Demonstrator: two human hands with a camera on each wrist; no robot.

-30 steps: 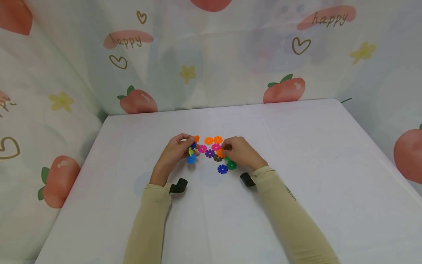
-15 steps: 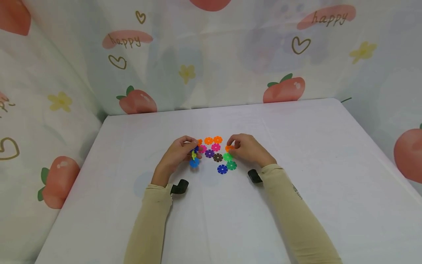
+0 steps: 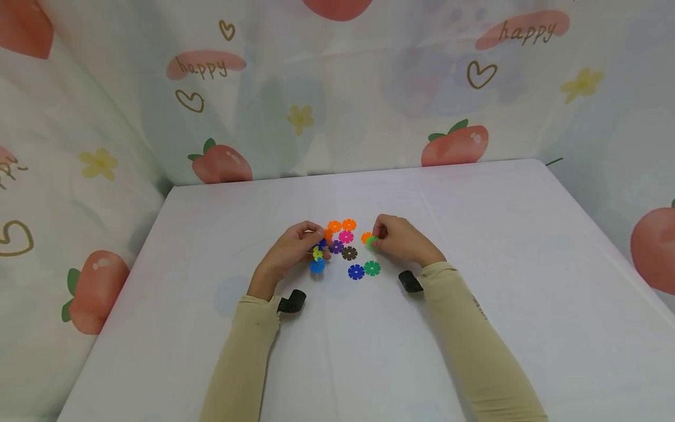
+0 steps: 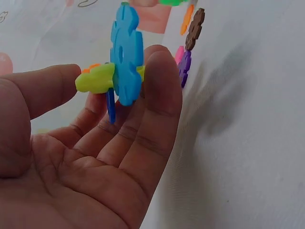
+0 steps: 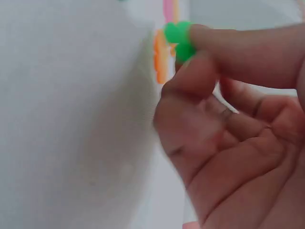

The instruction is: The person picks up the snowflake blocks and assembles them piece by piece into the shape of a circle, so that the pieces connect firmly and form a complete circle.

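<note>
My left hand (image 3: pixel 289 252) holds a small cluster of joined, notched flower-shaped plastic discs above the table. In the left wrist view its light blue disc (image 4: pixel 127 52) stands across a yellow disc (image 4: pixel 95 80), with a dark blue disc (image 4: pixel 110 107) behind. An orange disc (image 3: pixel 329 234) shows beyond the fingertips. Thumb and index finger of my right hand (image 3: pixel 403 239) pinch a light green disc (image 5: pixel 178 33), partly covered by the fingers. Beside it lies a loose orange disc (image 3: pixel 366 237), seen edge-on in the right wrist view.
Between the hands, loose discs lie on the white table (image 3: pixel 337 357): two orange ones (image 3: pixel 349 224) at the back, a pink (image 3: pixel 345 237), a purple (image 3: pixel 336 247), a brown (image 3: pixel 349 253), a dark blue (image 3: pixel 355 272) and a green (image 3: pixel 372 268).
The right hand moved right with an orange disc, let it go on the table and picked up the light green disc. The left hand shifted slightly right with its cluster, covering a pink disc.
</note>
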